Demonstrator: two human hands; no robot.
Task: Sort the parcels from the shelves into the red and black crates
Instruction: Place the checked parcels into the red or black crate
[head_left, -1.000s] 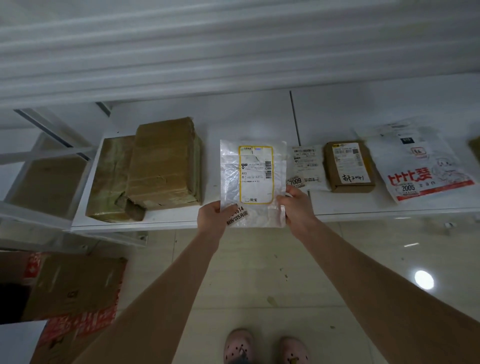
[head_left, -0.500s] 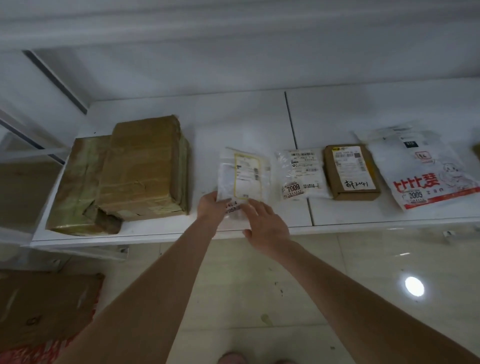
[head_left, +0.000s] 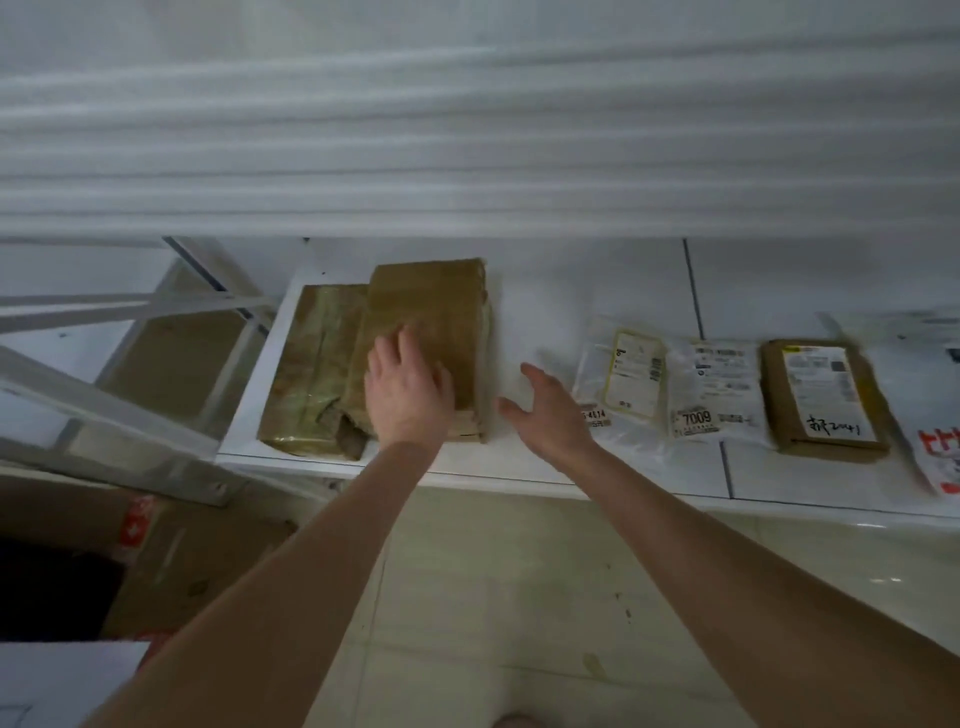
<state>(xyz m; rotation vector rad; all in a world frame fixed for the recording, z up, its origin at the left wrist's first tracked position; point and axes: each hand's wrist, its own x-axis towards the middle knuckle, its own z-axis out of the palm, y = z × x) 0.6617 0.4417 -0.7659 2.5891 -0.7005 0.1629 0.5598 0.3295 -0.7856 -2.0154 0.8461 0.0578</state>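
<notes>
One red-printed bag (head_left: 936, 460) half off-frame.

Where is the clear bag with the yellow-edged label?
The clear bag lies on the white shelf in the head view, just right of the right hand, with the bag marked 7009 to its right.

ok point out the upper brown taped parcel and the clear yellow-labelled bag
upper brown taped parcel (head_left: 434, 299): head view, bare top face
clear yellow-labelled bag (head_left: 631, 379): head view, label middle

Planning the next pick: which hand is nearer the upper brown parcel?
Left. The left hand lies on the upper brown parcel; the right hand hovers right of it, apart.
</notes>
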